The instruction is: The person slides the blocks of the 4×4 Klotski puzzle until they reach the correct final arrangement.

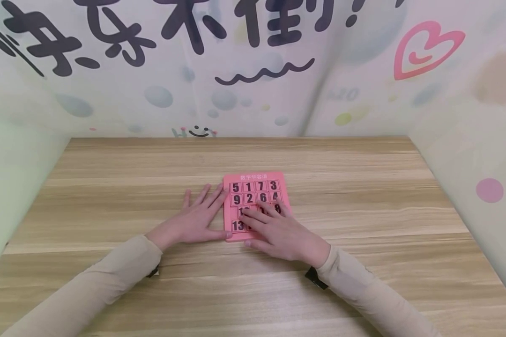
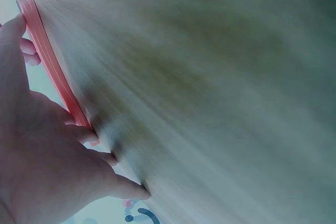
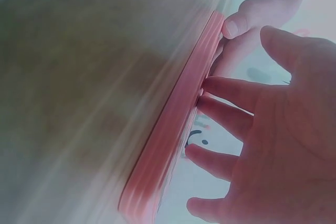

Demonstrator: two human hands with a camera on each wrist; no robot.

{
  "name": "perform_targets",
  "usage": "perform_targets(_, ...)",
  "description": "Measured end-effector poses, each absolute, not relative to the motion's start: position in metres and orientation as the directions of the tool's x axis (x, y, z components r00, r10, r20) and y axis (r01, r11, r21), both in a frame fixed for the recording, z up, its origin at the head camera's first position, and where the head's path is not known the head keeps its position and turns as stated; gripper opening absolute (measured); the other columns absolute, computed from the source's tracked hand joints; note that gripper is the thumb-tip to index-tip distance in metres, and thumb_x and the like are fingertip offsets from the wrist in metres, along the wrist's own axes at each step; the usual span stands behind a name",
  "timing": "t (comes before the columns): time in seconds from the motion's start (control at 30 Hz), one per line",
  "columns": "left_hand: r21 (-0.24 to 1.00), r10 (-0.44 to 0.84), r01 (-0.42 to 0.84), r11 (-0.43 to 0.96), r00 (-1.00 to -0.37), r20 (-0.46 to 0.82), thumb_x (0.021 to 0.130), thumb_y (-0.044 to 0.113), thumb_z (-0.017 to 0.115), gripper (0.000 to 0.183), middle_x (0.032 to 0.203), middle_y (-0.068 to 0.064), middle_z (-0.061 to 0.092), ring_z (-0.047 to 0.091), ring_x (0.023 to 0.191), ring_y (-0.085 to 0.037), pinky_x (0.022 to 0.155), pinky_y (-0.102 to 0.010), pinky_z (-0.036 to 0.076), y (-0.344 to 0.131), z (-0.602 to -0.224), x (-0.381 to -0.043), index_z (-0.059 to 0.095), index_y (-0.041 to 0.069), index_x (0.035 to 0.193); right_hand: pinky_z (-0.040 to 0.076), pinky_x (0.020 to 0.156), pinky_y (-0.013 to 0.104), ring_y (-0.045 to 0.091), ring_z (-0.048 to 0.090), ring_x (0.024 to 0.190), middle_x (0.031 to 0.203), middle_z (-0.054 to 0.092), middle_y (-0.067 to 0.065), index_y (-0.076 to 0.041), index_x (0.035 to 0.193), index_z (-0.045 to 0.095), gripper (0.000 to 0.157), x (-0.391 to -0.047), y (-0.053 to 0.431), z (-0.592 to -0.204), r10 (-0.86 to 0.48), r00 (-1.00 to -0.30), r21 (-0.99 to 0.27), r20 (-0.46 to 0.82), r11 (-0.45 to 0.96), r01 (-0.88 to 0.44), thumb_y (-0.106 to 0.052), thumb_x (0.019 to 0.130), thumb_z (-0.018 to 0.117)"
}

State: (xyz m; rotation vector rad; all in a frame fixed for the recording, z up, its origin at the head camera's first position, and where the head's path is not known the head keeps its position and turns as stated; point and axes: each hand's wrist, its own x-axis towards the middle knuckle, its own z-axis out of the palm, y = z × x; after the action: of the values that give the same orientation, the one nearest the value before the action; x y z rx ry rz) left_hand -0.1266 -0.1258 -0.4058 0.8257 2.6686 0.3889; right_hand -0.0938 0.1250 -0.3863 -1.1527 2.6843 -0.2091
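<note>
A pink number sliding puzzle (image 1: 254,177) lies flat on the wooden table, its tiles marked with black numerals. The top row reads 5, 1, 7, 3 and the row below it 9, 2, 6, 4. My left hand (image 1: 196,219) lies spread at the puzzle's left side, with the thumb on its lower left corner and a fingertip at its left edge. Across the lower right of the puzzle reaches my right hand (image 1: 284,234), its fingertips on the tiles. That hand covers part of the two lower rows. In the right wrist view the fingers (image 3: 226,119) look fairly straight.
The wooden table (image 1: 362,187) extends on all sides of the puzzle. Behind it stands a white wall (image 1: 253,107) with large dark characters and a pink heart. More wall closes in the left and right sides. Dark straps (image 1: 316,278) show under the wrists.
</note>
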Motion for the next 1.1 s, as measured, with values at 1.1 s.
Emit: perform_targets(1.1,0.347,0.583,0.496,0.796,-0.782,-0.221,0.084,0.071,0.051,0.104,0.160,-0.010,-0.001,-0.004,0.144,-0.039,0.105,-0.069,-0.009,-0.127,-0.406,-0.127,0.010,0.008,0.156,0.000,0.112,0.061,0.034,0.014,0.144,0.156,0.030,0.000,-0.019,0.149,0.040,0.060,-0.092,0.137,-0.385,-0.690,-0.709,-0.265,-0.145,0.717,-0.644,-0.052,0.100,0.039)
